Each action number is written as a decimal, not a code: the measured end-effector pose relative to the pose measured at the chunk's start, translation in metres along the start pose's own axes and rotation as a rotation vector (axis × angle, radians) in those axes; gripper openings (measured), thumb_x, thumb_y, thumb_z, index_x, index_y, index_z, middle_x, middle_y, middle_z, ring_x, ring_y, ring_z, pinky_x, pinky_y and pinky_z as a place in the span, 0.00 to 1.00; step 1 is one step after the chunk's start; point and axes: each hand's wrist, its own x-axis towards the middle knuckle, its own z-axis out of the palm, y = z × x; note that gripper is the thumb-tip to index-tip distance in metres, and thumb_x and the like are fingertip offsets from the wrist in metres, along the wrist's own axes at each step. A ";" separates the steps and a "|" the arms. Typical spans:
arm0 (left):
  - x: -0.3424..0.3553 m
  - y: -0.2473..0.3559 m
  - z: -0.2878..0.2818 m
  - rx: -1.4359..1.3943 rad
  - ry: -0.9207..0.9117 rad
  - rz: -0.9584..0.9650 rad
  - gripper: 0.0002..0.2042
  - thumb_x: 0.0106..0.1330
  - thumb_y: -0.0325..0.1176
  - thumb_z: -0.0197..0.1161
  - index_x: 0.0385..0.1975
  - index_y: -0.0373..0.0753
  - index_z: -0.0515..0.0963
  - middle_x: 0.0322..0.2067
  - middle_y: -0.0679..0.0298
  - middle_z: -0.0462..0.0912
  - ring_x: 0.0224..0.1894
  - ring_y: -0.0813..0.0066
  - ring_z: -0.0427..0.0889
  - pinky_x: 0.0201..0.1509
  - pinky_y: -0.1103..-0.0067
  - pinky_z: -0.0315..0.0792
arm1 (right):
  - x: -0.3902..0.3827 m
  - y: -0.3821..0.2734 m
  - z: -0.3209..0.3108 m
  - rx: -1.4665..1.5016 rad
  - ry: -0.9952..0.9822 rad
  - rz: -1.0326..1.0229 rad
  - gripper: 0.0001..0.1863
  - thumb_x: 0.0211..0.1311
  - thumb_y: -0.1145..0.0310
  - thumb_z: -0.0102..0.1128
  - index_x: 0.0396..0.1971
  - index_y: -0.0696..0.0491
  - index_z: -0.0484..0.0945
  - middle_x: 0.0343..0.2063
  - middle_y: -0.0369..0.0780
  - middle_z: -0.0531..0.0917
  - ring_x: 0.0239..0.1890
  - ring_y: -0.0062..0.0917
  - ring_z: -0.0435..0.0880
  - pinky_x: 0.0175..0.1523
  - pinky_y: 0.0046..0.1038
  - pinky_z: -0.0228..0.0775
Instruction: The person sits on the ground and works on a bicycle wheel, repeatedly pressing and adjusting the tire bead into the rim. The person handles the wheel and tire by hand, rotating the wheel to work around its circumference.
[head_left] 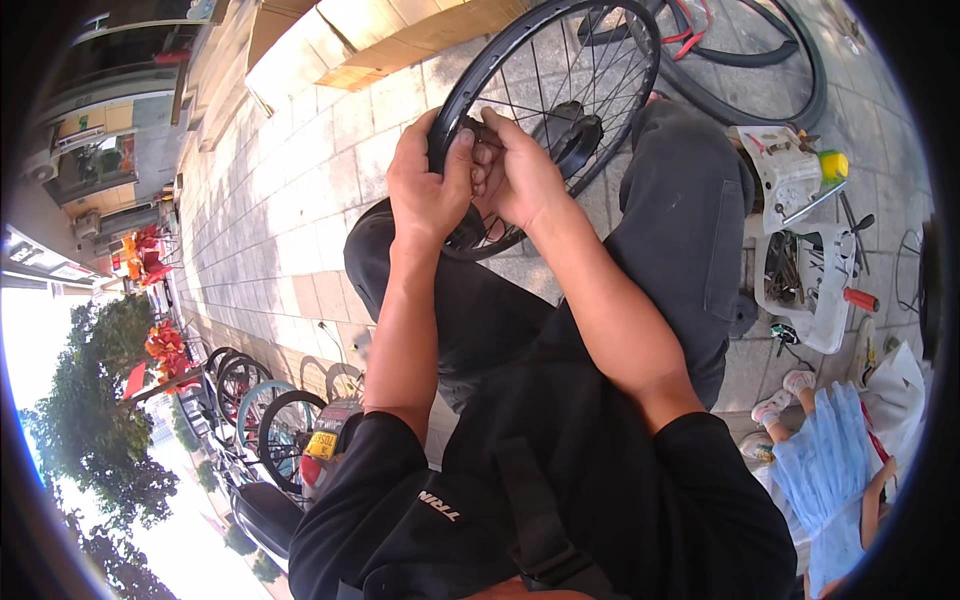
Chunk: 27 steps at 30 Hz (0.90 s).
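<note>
A spoked bicycle wheel with a black rim stands tilted between my dark-trousered legs at upper middle. My left hand is closed round its left side, thumb on the rim. My right hand is beside it, inside the rim, with fingers curled at a small dark piece by my left thumb; what that piece is, I cannot make out, and the fingertips are partly hidden. A black curved part shows behind the spokes.
Cardboard boxes lie ahead; loose tyres upper right. An open white toolbox, red-handled tool and yellow container are at right. A person in blue sits lower right. Parked bicycles line the lower left.
</note>
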 end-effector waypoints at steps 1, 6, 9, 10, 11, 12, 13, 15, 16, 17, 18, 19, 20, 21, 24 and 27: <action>-0.001 0.000 0.000 0.020 0.001 -0.011 0.19 0.73 0.30 0.69 0.59 0.29 0.78 0.40 0.57 0.88 0.41 0.74 0.85 0.48 0.77 0.80 | -0.002 0.000 -0.003 -0.001 -0.018 0.013 0.13 0.74 0.56 0.59 0.39 0.51 0.80 0.24 0.33 0.79 0.24 0.26 0.78 0.32 0.29 0.65; 0.000 -0.006 -0.004 -0.117 -0.003 -0.053 0.19 0.65 0.29 0.69 0.54 0.29 0.80 0.34 0.54 0.88 0.35 0.70 0.87 0.44 0.75 0.81 | -0.006 0.001 -0.016 -0.167 -0.186 -0.119 0.11 0.72 0.64 0.59 0.42 0.57 0.79 0.31 0.38 0.84 0.28 0.27 0.83 0.33 0.30 0.72; 0.001 -0.021 -0.008 -0.087 -0.064 -0.128 0.20 0.61 0.29 0.68 0.53 0.29 0.80 0.34 0.54 0.88 0.34 0.70 0.87 0.43 0.74 0.81 | -0.013 -0.001 -0.010 -0.296 -0.191 -0.165 0.08 0.71 0.72 0.58 0.44 0.60 0.80 0.33 0.41 0.86 0.30 0.25 0.85 0.33 0.28 0.75; 0.002 -0.014 -0.008 -0.067 -0.061 -0.151 0.20 0.60 0.29 0.68 0.52 0.29 0.80 0.34 0.54 0.88 0.34 0.69 0.87 0.43 0.74 0.81 | -0.016 -0.002 -0.007 -0.284 -0.183 -0.163 0.08 0.71 0.74 0.58 0.45 0.61 0.80 0.33 0.41 0.86 0.30 0.25 0.85 0.33 0.27 0.76; 0.003 -0.009 -0.007 -0.048 -0.057 -0.175 0.20 0.59 0.29 0.68 0.52 0.29 0.80 0.34 0.53 0.88 0.33 0.69 0.87 0.42 0.74 0.81 | -0.017 -0.003 -0.006 -0.271 -0.174 -0.159 0.08 0.70 0.76 0.57 0.45 0.61 0.81 0.34 0.42 0.86 0.30 0.24 0.85 0.32 0.26 0.76; 0.003 -0.007 -0.006 -0.029 -0.048 -0.166 0.19 0.59 0.29 0.68 0.50 0.29 0.80 0.33 0.53 0.88 0.33 0.69 0.86 0.42 0.73 0.81 | -0.015 -0.004 -0.008 -0.307 -0.169 -0.154 0.08 0.71 0.75 0.58 0.45 0.61 0.81 0.33 0.41 0.86 0.30 0.24 0.85 0.32 0.26 0.76; 0.003 -0.006 -0.006 -0.011 -0.039 -0.157 0.18 0.60 0.30 0.68 0.49 0.29 0.80 0.33 0.52 0.88 0.32 0.68 0.86 0.41 0.73 0.81 | -0.013 -0.007 -0.010 -0.342 -0.162 -0.150 0.08 0.71 0.75 0.58 0.45 0.61 0.81 0.33 0.41 0.86 0.29 0.23 0.85 0.32 0.25 0.76; 0.004 -0.003 -0.005 0.038 -0.026 -0.130 0.17 0.60 0.30 0.67 0.47 0.29 0.80 0.32 0.52 0.87 0.31 0.67 0.86 0.40 0.72 0.80 | -0.011 -0.007 -0.015 -0.378 -0.160 -0.154 0.09 0.72 0.74 0.58 0.46 0.61 0.81 0.33 0.41 0.86 0.28 0.23 0.85 0.31 0.25 0.76; 0.005 -0.002 -0.005 0.069 -0.019 -0.113 0.16 0.60 0.30 0.67 0.46 0.29 0.80 0.31 0.51 0.87 0.31 0.66 0.86 0.40 0.72 0.80 | -0.011 -0.006 -0.015 -0.381 -0.166 -0.161 0.09 0.72 0.73 0.59 0.46 0.61 0.81 0.33 0.41 0.86 0.27 0.23 0.85 0.30 0.25 0.76; 0.006 -0.001 -0.005 0.100 -0.012 -0.095 0.15 0.61 0.30 0.67 0.45 0.29 0.80 0.31 0.51 0.86 0.30 0.65 0.85 0.39 0.72 0.80 | -0.012 -0.005 -0.015 -0.384 -0.171 -0.167 0.10 0.72 0.73 0.60 0.47 0.62 0.81 0.34 0.41 0.86 0.27 0.23 0.84 0.30 0.24 0.76; 0.006 -0.001 -0.005 0.105 -0.007 -0.092 0.15 0.61 0.30 0.67 0.45 0.29 0.80 0.30 0.51 0.86 0.30 0.65 0.85 0.39 0.71 0.80 | -0.012 -0.004 -0.014 -0.372 -0.164 -0.178 0.10 0.72 0.72 0.60 0.48 0.62 0.82 0.34 0.41 0.86 0.26 0.23 0.84 0.30 0.25 0.75; 0.007 0.000 -0.004 0.111 -0.003 -0.089 0.14 0.61 0.30 0.67 0.44 0.30 0.80 0.30 0.51 0.85 0.30 0.64 0.85 0.39 0.71 0.80 | -0.012 -0.003 -0.012 -0.359 -0.157 -0.187 0.11 0.72 0.72 0.61 0.48 0.62 0.82 0.34 0.41 0.86 0.26 0.23 0.84 0.29 0.25 0.75; 0.007 0.000 -0.004 0.118 0.001 -0.086 0.14 0.61 0.30 0.67 0.43 0.30 0.80 0.29 0.51 0.85 0.30 0.63 0.85 0.38 0.70 0.80 | -0.012 -0.001 -0.010 -0.345 -0.150 -0.196 0.11 0.72 0.72 0.61 0.49 0.62 0.82 0.34 0.41 0.86 0.26 0.23 0.84 0.29 0.25 0.75; 0.007 -0.002 -0.004 0.106 -0.005 -0.107 0.13 0.62 0.30 0.67 0.43 0.30 0.79 0.29 0.51 0.85 0.30 0.64 0.85 0.38 0.71 0.79 | -0.012 0.001 -0.009 -0.304 -0.143 -0.197 0.12 0.72 0.72 0.61 0.49 0.62 0.82 0.34 0.41 0.86 0.25 0.23 0.84 0.28 0.26 0.75; 0.007 -0.002 -0.004 0.082 -0.028 -0.132 0.12 0.64 0.30 0.67 0.43 0.30 0.79 0.29 0.52 0.84 0.31 0.67 0.84 0.38 0.71 0.79 | -0.010 0.004 -0.008 -0.231 -0.134 -0.201 0.13 0.73 0.71 0.62 0.50 0.62 0.82 0.34 0.40 0.86 0.24 0.24 0.83 0.27 0.27 0.74; 0.005 -0.001 -0.008 0.077 -0.060 -0.096 0.11 0.66 0.29 0.66 0.45 0.31 0.78 0.29 0.55 0.84 0.31 0.70 0.83 0.39 0.73 0.78 | -0.005 0.003 -0.014 -0.241 -0.147 -0.200 0.13 0.73 0.70 0.63 0.50 0.62 0.82 0.33 0.40 0.85 0.24 0.24 0.83 0.26 0.27 0.73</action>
